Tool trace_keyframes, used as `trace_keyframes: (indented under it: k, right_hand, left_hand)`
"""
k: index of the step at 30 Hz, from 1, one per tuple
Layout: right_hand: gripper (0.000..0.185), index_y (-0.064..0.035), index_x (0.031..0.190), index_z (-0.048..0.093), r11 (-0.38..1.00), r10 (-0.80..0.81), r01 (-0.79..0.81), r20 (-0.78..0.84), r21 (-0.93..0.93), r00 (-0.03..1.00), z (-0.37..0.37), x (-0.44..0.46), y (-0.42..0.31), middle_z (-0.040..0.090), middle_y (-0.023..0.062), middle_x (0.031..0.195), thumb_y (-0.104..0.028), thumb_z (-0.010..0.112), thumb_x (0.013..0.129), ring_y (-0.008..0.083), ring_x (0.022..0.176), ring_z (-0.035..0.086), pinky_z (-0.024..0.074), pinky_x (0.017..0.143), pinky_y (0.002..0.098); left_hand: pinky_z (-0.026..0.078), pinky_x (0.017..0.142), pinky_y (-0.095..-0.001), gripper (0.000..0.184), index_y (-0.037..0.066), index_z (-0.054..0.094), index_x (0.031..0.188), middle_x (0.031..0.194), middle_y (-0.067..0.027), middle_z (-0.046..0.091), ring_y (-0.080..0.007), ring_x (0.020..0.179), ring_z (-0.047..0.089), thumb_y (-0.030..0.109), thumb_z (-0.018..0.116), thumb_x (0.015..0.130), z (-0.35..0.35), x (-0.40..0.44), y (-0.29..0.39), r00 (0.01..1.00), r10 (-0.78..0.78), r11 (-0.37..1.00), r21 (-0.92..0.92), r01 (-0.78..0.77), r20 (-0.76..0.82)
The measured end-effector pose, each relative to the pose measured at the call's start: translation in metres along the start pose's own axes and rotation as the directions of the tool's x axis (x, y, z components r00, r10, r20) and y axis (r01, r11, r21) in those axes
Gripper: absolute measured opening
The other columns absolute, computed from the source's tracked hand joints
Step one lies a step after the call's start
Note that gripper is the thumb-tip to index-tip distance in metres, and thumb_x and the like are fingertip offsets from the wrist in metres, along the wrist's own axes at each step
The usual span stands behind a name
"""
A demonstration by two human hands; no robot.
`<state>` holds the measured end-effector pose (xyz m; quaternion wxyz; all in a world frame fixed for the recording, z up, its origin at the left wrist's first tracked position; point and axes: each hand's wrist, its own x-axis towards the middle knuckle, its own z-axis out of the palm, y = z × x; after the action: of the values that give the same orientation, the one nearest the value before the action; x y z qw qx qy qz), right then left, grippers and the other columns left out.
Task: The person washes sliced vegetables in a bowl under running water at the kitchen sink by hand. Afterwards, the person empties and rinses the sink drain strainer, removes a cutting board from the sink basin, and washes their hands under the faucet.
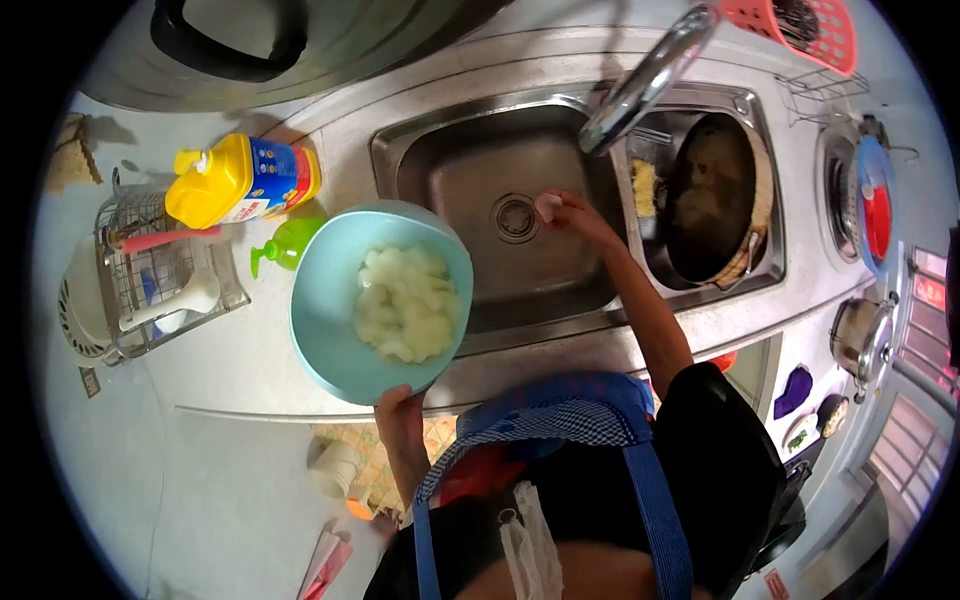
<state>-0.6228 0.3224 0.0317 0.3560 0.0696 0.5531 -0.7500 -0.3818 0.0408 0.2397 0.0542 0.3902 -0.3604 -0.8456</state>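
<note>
My left hand [400,420] grips the near rim of a light blue bowl [325,300], which is tilted at the left edge of the sink. Pale, whitish chunks [408,303] lie together inside the bowl. Over the left sink basin [470,180], near its drain [516,217], my right hand [568,213] is closed on a small pale piece [548,206]. The chrome faucet [650,75] reaches over the basins beyond my right hand.
A dark wok [708,200] and a yellow sponge [643,187] occupy the right basin. Left of the bowl are a green pump bottle [290,243], a yellow jug [240,180] and a wire rack [150,260]. A large pot [330,60] stands behind.
</note>
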Motion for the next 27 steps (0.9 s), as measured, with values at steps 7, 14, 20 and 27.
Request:
trace_keyframes:
  k: [7, 14, 20, 27]
  right_hand:
    - [0.024, -0.0077, 0.107, 0.056, 0.958, -0.287, 0.286, -0.091, -0.029, 0.954, 0.007, -0.071, -0.078, 0.061, 0.0028, 0.091, -0.017, 0.052, 0.085, 0.0062, 0.067, 0.051, 0.0408, 0.061, 0.0192]
    - [0.015, -0.0032, 0.095, 0.056, 0.815, -0.547, 0.578, -0.38, -0.038, 0.746, -0.042, -0.053, -0.178, 0.053, 0.0007, 0.074, -0.015, 0.05, 0.088, 0.009, 0.066, 0.052, 0.0507, 0.064, 0.0257]
    - [0.017, -0.0022, 0.1, 0.056, 0.818, -0.544, 0.575, -0.327, -0.005, 0.773, -0.052, -0.061, -0.183, 0.056, 0.0033, 0.077, -0.013, 0.051, 0.087, 0.01, 0.065, 0.053, 0.0521, 0.066, 0.0275]
    - [0.023, 0.0017, 0.1, 0.055, 0.807, -0.57, 0.591, -0.254, 0.009, 0.781, -0.071, -0.031, -0.184, 0.051, 0.0001, 0.069, -0.013, 0.053, 0.082, 0.0102, 0.057, 0.047, 0.0389, 0.057, 0.0223]
  left_hand:
    - [0.047, 0.084, -0.0439, 0.057, -0.002, 0.04, 0.118, 0.114, -0.0139, 0.048, -0.0296, 0.102, 0.051, 0.001, 0.056, 0.064, 0.008, 0.001, -0.001, 0.997, 0.033, 0.999, 0.024, -0.034, 0.064]
    - [0.04, 0.092, -0.0454, 0.064, 0.001, 0.034, 0.124, 0.12, -0.0145, 0.043, -0.0302, 0.11, 0.045, 0.002, 0.054, 0.064, -0.001, -0.005, 0.007, 0.991, 0.026, 0.999, 0.017, -0.028, 0.13]
    - [0.043, 0.089, -0.0441, 0.062, -0.003, 0.035, 0.123, 0.119, -0.0146, 0.045, -0.0297, 0.106, 0.048, 0.001, 0.053, 0.064, -0.012, -0.012, 0.013, 0.994, 0.06, 0.998, 0.006, -0.061, 0.091]
    - [0.043, 0.088, -0.0448, 0.064, -0.002, 0.033, 0.124, 0.12, -0.0149, 0.043, -0.0299, 0.109, 0.046, 0.003, 0.054, 0.064, -0.02, -0.016, 0.015, 0.985, 0.103, 0.995, -0.01, -0.103, 0.135]
